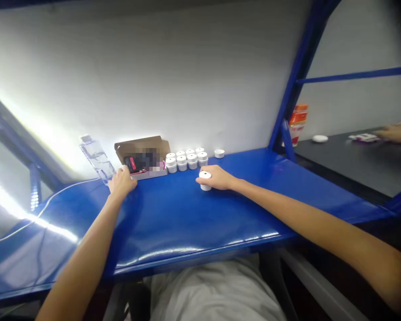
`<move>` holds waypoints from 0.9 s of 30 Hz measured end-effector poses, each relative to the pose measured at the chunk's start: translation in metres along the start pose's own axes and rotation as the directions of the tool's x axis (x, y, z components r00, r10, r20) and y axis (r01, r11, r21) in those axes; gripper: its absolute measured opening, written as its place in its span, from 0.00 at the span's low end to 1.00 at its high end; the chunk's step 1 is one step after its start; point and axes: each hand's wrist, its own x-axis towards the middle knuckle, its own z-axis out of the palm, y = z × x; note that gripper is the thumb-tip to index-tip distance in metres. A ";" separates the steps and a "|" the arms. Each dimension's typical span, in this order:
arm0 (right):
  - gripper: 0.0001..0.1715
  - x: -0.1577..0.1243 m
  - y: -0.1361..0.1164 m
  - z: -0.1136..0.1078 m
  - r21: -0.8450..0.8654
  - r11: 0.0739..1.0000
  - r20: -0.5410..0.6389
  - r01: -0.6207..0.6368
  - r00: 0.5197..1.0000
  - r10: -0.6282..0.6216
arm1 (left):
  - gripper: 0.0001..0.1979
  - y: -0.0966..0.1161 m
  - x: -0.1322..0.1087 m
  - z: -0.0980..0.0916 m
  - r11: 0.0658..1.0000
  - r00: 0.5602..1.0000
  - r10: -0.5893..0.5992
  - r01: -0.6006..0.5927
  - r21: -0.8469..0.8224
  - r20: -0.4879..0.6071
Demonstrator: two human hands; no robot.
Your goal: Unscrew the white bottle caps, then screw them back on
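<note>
My right hand (218,177) is closed around a small white cylindrical container (205,182) with a dark spot in its domed top, upright on or just above the blue table. At the left front corner of an open cardboard box (150,175) is my left hand (122,180), its fingers curled. Small white bits show by its fingertips, but what it holds is unclear. Just behind that hand a clear plastic bottle (98,156) stands, leaning in the view. Dark and red items (132,162) lie in the box, partly blurred out.
Several matching white containers (187,161) stand in two rows right of the box. A small white cap-like piece (219,153) sits near the wall. A white cable (50,200) crosses the left side of the blue table (187,218). Another person's hand (399,132) is over the dark table at right.
</note>
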 end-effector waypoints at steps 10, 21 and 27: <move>0.24 0.002 0.000 0.003 0.163 0.986 0.010 -0.026 1.000 0.024 | 0.20 0.039 -0.025 -0.009 0.975 0.955 0.220 -0.218 0.035 -0.201; 0.31 -0.015 -0.047 0.032 0.777 0.416 0.434 -0.473 0.881 0.190 | 0.24 0.125 -0.111 -0.002 0.603 0.690 0.720 -0.673 -0.428 -0.071; 0.27 -0.023 -0.068 0.038 0.860 0.401 0.229 -0.316 0.941 0.250 | 0.15 0.125 -0.108 -0.007 0.595 0.839 0.525 -0.483 -0.642 -0.144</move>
